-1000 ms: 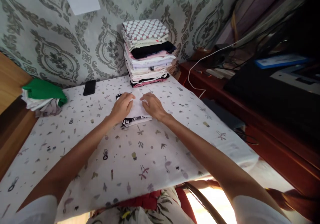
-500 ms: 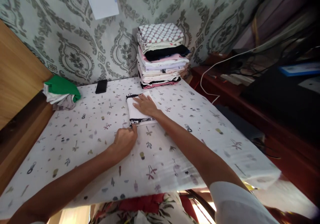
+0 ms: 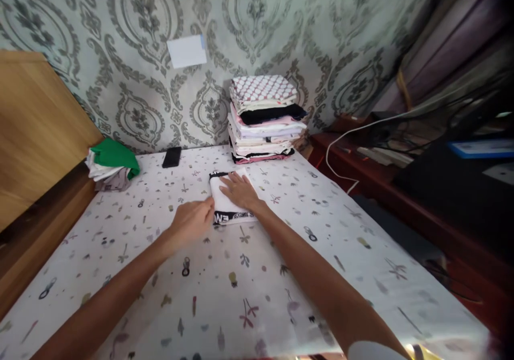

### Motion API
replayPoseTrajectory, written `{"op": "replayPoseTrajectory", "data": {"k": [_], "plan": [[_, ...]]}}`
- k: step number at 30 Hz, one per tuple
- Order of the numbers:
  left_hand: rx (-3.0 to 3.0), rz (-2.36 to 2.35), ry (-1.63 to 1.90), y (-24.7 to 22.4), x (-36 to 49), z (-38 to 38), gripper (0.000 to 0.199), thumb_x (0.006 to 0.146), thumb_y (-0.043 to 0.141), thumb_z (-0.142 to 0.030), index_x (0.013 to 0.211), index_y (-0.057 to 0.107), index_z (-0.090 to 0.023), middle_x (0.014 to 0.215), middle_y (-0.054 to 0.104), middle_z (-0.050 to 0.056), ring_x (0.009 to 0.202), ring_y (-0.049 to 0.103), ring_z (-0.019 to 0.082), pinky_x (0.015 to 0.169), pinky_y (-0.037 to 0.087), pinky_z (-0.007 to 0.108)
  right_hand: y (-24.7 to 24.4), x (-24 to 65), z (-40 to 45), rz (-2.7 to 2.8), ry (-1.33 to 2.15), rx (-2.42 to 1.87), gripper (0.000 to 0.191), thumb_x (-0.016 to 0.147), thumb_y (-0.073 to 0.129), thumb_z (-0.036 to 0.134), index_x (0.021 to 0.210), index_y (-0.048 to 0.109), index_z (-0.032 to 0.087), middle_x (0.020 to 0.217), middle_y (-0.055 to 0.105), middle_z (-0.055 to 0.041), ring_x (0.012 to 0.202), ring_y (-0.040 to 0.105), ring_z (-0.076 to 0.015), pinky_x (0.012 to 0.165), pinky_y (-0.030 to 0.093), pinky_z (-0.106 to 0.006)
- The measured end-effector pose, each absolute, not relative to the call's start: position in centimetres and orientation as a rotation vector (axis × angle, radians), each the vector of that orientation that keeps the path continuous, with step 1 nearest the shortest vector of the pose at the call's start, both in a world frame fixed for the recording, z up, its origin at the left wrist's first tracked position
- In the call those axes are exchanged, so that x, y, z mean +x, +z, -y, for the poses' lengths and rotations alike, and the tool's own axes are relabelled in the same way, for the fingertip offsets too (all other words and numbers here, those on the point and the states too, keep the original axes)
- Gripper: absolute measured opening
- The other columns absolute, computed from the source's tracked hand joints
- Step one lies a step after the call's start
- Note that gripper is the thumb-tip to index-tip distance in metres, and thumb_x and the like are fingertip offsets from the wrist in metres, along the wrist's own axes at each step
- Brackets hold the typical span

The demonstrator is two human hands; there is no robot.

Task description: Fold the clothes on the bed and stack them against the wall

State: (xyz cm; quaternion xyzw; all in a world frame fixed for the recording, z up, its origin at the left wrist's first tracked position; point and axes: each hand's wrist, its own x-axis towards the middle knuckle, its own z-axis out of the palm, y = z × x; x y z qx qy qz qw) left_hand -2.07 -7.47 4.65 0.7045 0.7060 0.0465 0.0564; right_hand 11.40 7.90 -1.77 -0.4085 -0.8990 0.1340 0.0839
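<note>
A folded white garment (image 3: 225, 202) with black bands, the near one lettered in white, lies flat on the patterned sheet. My right hand (image 3: 240, 191) rests on top of it, palm down with fingers spread. At the garment's left edge, my left hand (image 3: 195, 216) is closed, its fingers curled and thumb side against the cloth. That hand is slightly blurred, and its fingertips are partly hidden. Behind the garment stands a tall stack of folded clothes (image 3: 265, 130), with a white and reddish patterned piece on top.
A green and white pile of cloth (image 3: 114, 159) sits at the back left beside a wooden panel (image 3: 44, 130). Near the wall lies a black phone (image 3: 172, 157). On the right, a white cable (image 3: 329, 151) runs over a reddish-brown desk (image 3: 321, 130).
My left hand has moved from the garment's near left corner up along its left edge. My right hand stays flat on the garment. The camera view has tilted upward.
</note>
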Motion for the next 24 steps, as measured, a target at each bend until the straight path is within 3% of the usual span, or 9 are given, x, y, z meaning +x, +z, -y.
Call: {"op": "replayPoseTrajectory", "data": {"k": [3, 6, 9, 11, 19, 24], "plan": [[1.915, -2.142, 0.599, 3.7, -5.3, 1.2, 0.026, 0.092, 0.047, -0.022, 0.113, 0.063, -0.022, 0.088, 0.069, 0.005, 0.084, 0.064, 0.022, 0.074, 0.042, 0.029, -1.6, 11.4, -7.8, 2.687, 0.394, -1.230, 0.058, 0.105, 0.028, 0.051, 0.156, 0.036, 0.024, 0.164, 0.028, -0.0109, 0.154, 0.017, -0.0273, 0.122, 0.013, -0.048], [1.679, -2.025, 0.902, 2.2, -7.5, -4.8, 0.017, 0.084, 0.053, -0.018, 0.094, 0.067, -0.018, 0.082, 0.066, 0.004, 0.083, 0.060, 0.020, 0.076, 0.042, 0.029, -1.5, 11.4, -7.8, 2.682, 0.382, -1.222, 0.058, 0.105, 0.028, 0.051, 0.156, 0.035, 0.025, 0.164, 0.029, -0.0105, 0.154, 0.018, -0.0265, 0.122, 0.013, -0.048], [1.634, -1.903, 0.909, 0.9, -8.2, -8.4, 0.012, 0.078, 0.057, -0.023, 0.069, 0.062, -0.017, 0.064, 0.059, 0.000, 0.068, 0.055, 0.018, 0.068, 0.041, 0.028, -1.4, 11.5, -7.8, 2.681, 0.404, -1.215, 0.060, 0.104, 0.027, 0.052, 0.157, 0.033, 0.024, 0.164, 0.027, -0.0108, 0.154, 0.016, -0.0262, 0.123, 0.011, -0.048], [1.624, -1.805, 0.914, 0.4, -8.2, -9.4, 0.016, 0.075, 0.060, -0.028, 0.062, 0.059, -0.018, 0.056, 0.053, -0.002, 0.060, 0.050, 0.016, 0.062, 0.039, 0.027, -1.4, 11.6, -7.9, 2.686, 0.434, -1.219, 0.061, 0.104, 0.026, 0.052, 0.158, 0.031, 0.024, 0.165, 0.025, -0.0105, 0.154, 0.015, -0.0260, 0.123, 0.010, -0.048], [1.672, -1.524, 1.040, -1.0, -9.0, -9.3, 0.024, 0.077, 0.059, -0.041, 0.072, 0.053, -0.019, 0.065, 0.053, -0.003, 0.064, 0.049, 0.014, 0.063, 0.039, 0.025, -1.3, 11.6, -8.0, 2.685, 0.468, -1.231, 0.064, 0.103, 0.027, 0.055, 0.159, 0.029, 0.022, 0.166, 0.023, -0.0099, 0.154, 0.013, -0.0257, 0.123, 0.008, -0.046], [1.656, -1.631, 1.010, -1.6, -9.9, -9.1, 0.020, 0.075, 0.064, -0.036, 0.068, 0.056, -0.019, 0.060, 0.052, -0.004, 0.066, 0.049, 0.016, 0.064, 0.038, 0.025, -1.4, 11.7, -8.0, 2.696, 0.450, -1.213, 0.061, 0.103, 0.029, 0.054, 0.157, 0.033, 0.025, 0.166, 0.024, -0.0085, 0.154, 0.014, -0.0248, 0.123, 0.009, -0.046]]}}
